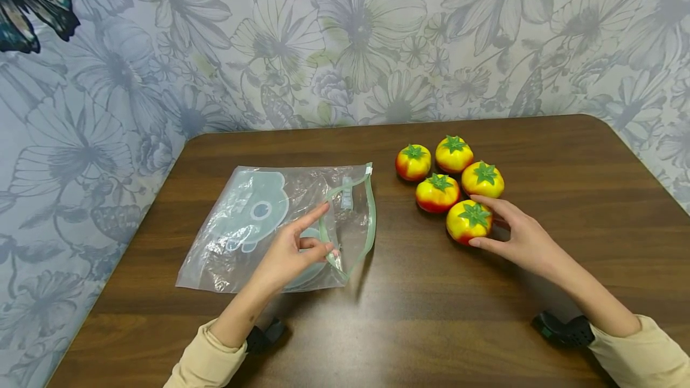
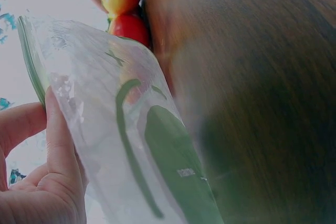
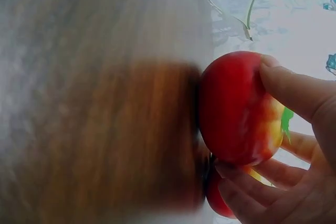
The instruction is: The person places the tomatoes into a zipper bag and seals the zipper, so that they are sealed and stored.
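A clear zip bag (image 1: pixel 215 256) with a pale green bear-like print lies on the left of the table, its green-edged mouth facing right and gaping. My left hand (image 1: pixel 291 256) pinches the upper layer near the mouth, with the index finger stretched out over it. In the left wrist view the bag's film (image 2: pixel 94 103) rises beside the thumb and fingers. My right hand (image 1: pixel 517 235) holds the nearest toy tomato (image 1: pixel 466 223), yellow and red with a green leafy top, between thumb and fingers. In the right wrist view this tomato (image 3: pixel 236 108) sits at the tabletop with the thumb on its side.
Several more toy tomatoes, such as the front left one (image 1: pixel 438 195) and the back right one (image 1: pixel 454 153), stand close together behind the held one. The brown wooden table (image 1: pixel 388 328) ends at a flower-patterned wall covering (image 1: pixel 356 52).
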Demonstrator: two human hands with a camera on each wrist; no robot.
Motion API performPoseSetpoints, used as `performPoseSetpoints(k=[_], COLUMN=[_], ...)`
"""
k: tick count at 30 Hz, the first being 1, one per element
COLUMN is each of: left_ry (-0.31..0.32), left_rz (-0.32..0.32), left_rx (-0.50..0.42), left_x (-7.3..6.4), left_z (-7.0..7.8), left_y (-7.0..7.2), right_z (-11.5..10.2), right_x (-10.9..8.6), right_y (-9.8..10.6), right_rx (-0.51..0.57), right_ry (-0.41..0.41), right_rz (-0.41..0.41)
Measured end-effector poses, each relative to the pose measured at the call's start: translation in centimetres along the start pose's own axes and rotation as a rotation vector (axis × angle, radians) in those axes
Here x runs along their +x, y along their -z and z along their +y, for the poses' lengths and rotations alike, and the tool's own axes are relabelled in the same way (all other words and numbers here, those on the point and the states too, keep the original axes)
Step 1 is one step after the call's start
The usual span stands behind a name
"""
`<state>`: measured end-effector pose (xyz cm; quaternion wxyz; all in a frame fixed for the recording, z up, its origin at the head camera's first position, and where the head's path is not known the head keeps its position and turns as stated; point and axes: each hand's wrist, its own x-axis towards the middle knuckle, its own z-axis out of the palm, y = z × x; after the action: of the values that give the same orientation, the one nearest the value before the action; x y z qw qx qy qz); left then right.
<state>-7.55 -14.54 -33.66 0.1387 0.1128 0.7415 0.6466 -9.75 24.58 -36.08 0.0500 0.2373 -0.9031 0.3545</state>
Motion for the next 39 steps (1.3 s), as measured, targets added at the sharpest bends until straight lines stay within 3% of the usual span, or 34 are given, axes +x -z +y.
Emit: performPoseSetpoints(k=[15, 23, 31, 39], left_ry=[-0.008, -0.006, 0.0, 0.007], left_rz=[-0.006, 0.001, 0.002, 0.006], left_rx=[-0.006, 0.001, -0.007, -0.006], left_x=[0.0, 0.1, 0.0, -0.1], left_z=[0.1, 0.0, 0.0, 0.1], left_y=[0.1, 0.0, 0.0, -0.1], right_z=[-0.1, -0.7, -1.4, -2.7], right_x=[-0.2, -0.4, -0.3, 0.5], right_y=[-0.2, 0.7, 1.8, 2.1], right_rx=[0.014, -0.005, 0.05, 0.069], right_ry=[-0.03, -0.047, -0.088, -0.068], right_rz=[0.003, 0.003, 0.026, 0.047])
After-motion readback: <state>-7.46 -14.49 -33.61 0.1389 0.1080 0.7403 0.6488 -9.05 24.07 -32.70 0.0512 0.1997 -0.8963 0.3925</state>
